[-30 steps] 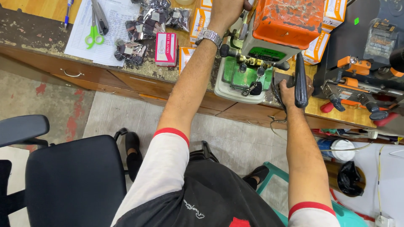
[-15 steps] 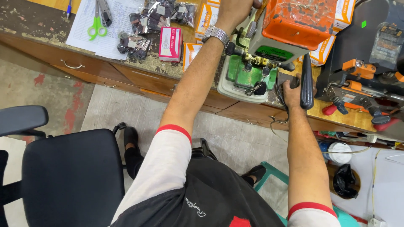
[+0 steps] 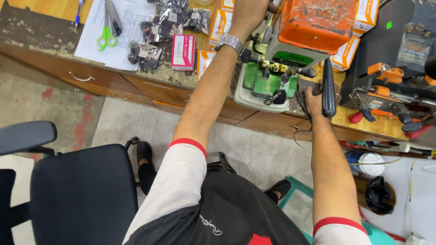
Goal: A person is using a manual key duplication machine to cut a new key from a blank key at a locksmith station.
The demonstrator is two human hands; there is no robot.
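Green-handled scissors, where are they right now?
In the head view, the green-handled scissors lie on a sheet of paper at the counter's left end, well left of the left hand.

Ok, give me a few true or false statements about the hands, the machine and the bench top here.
1. The right hand grips a black lever handle. True.
2. The left hand rests on the black chair. False: it reaches up beside the key-cutting machine, with a wristwatch on its wrist.
3. Green-handled scissors lie on a paper sheet. True.
4. The machine's top cover is blue. False: the cover is orange.
5. Keys hang at the machine's front. True.
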